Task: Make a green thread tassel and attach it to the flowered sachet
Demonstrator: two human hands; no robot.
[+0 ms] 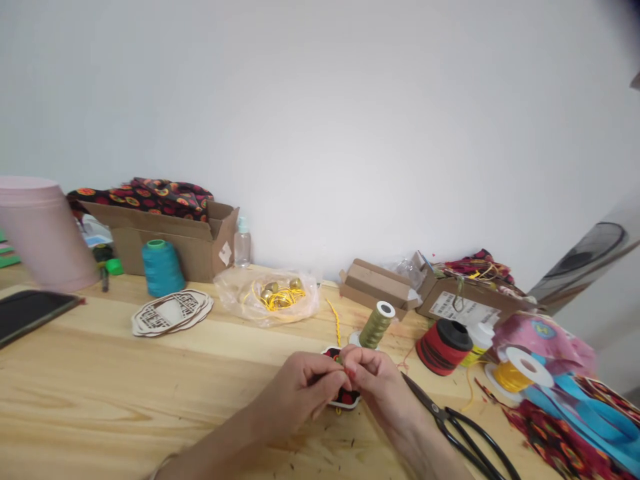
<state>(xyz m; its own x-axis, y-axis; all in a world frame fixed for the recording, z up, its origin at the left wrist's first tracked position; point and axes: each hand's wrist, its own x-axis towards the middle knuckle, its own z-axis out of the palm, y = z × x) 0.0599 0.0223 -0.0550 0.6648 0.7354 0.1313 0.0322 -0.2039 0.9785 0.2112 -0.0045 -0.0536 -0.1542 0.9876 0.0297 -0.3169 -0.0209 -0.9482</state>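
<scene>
My left hand [305, 390] and my right hand [374, 377] meet over the wooden table [100, 393], fingers pinched together on a small black, red and white patterned ornament [345, 399]. Most of the ornament is hidden under my fingers. A yellow cord [334, 321] runs from it toward the back. An olive thread spool [376, 325] stands just behind my hands. Black scissors [457, 427] lie right of my right wrist.
Teal thread cone [161, 267], laser-cut wooden pieces [170, 312], a plastic bag with gold bells [270, 293], cardboard boxes [165, 237] holding patterned fabric, a red cord spool [443, 345], yellow ribbon spool [515, 375], blue ribbon [595, 417], pink container [43, 233], a phone [30, 312].
</scene>
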